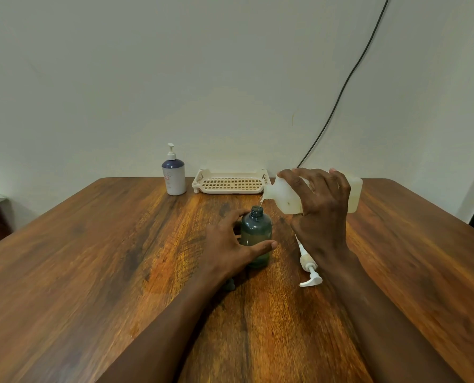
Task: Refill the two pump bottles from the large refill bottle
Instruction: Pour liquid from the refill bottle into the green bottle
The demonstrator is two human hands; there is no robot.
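**Filling the first pump bottle**

Nearest, the unscrewed pump head lies on the table, just right of the dark pump bottle, which stands upright with its neck open. The left hand steadies it, thumb and fingers curled round its body. Just above, the right hand grips the large refill bottle, fingers wrapped over it. The bottle is tipped nearly level with its spout at the open neck, and a thin stream seems to fall. Far back, the second pump bottle stands capped beside a tray. The next move calls for a steady tilt, righting the refill bottle before overflow, then refitting the pump.
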